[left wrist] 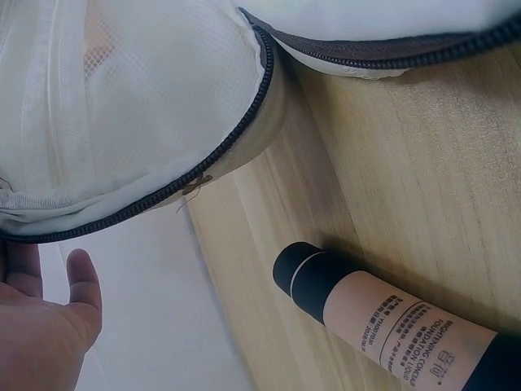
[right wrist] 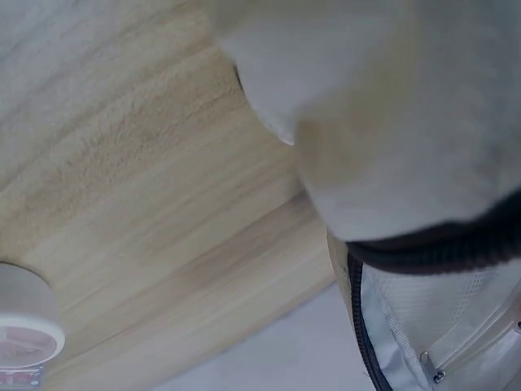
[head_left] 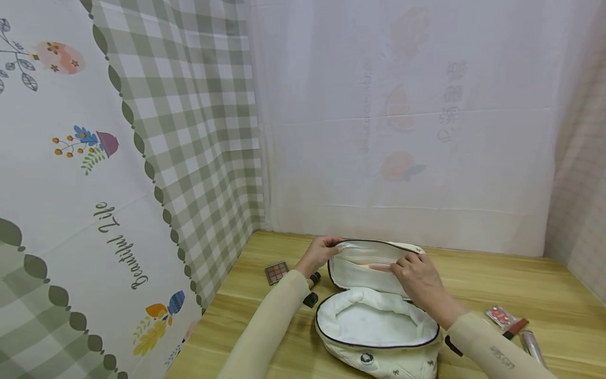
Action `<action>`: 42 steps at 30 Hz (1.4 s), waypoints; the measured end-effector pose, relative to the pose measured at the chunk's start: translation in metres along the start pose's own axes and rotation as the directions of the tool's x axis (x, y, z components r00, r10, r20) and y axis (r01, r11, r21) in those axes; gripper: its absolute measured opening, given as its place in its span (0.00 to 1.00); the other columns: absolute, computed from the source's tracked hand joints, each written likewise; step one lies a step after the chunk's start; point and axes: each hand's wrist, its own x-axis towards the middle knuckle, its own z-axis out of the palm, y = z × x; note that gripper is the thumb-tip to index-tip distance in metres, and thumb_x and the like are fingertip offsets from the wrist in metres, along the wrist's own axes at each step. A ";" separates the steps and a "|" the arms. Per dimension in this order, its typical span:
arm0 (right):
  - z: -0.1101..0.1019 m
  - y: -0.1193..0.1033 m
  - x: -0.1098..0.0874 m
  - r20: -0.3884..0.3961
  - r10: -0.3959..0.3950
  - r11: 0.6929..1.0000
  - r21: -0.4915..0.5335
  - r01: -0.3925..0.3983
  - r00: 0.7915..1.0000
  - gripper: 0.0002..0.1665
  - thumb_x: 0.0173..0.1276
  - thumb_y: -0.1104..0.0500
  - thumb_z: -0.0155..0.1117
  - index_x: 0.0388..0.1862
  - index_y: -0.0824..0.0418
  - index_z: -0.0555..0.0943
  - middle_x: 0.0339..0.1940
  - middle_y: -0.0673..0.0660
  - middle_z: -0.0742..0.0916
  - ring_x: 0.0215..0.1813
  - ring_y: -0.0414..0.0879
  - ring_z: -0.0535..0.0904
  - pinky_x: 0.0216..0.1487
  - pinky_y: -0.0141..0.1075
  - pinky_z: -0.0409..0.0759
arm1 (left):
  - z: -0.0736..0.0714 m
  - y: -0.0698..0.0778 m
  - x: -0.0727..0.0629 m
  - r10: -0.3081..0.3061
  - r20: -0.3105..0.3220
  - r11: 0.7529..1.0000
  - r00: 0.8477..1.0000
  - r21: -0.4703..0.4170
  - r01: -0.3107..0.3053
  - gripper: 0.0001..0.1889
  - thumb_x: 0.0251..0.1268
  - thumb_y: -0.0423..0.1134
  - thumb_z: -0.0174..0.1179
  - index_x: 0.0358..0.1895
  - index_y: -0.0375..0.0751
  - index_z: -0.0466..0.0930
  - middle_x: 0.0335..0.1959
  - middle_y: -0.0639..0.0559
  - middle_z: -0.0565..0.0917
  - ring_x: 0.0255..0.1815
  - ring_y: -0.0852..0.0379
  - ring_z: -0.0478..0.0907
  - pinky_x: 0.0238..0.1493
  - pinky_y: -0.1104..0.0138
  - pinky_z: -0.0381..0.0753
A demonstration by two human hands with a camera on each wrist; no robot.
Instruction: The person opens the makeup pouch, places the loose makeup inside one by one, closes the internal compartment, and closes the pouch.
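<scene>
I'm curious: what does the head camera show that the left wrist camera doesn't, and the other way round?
Only the head view shows the right hand, the makeup palette and the left sleeve. Only the left wrist view shows readable lettering on the tube. Both show the left hand, the bag, its raised lid and the wooden table.

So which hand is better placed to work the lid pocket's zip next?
Probably the right hand: it is at the right end of the mesh pocket, near the zipper pull, while the left hand holds the lid.
</scene>
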 end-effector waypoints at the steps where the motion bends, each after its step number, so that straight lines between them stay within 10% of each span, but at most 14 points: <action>1: 0.000 -0.001 0.000 0.003 -0.003 1.000 0.002 0.003 1.000 0.11 0.61 0.61 0.54 0.23 0.61 0.81 0.24 0.56 0.84 0.31 0.56 0.75 0.31 0.48 0.68 | 0.000 0.000 0.000 -0.002 -0.001 1.000 1.000 -0.002 0.002 0.11 0.69 0.30 0.60 0.51 0.34 0.84 0.44 0.48 0.85 0.42 0.60 0.77 0.51 0.63 0.76; 30: 0.003 -0.011 -0.004 0.049 -0.004 0.999 -0.040 0.005 0.999 0.11 0.59 0.62 0.52 0.20 0.61 0.78 0.27 0.57 0.82 0.30 0.55 0.75 0.29 0.45 0.68 | 0.003 0.004 0.001 -0.022 -0.028 1.000 0.999 0.019 0.022 0.12 0.71 0.28 0.58 0.53 0.32 0.82 0.47 0.45 0.84 0.44 0.58 0.77 0.55 0.55 0.76; 42: -0.007 -0.010 -0.007 0.068 0.035 0.999 0.004 -0.036 0.997 0.09 0.49 0.60 0.75 0.29 0.59 0.84 0.30 0.56 0.85 0.33 0.55 0.79 0.34 0.49 0.73 | 0.001 -0.001 0.002 -0.013 -0.026 0.999 1.000 0.045 0.014 0.11 0.70 0.31 0.60 0.52 0.35 0.84 0.46 0.49 0.85 0.45 0.59 0.77 0.51 0.62 0.76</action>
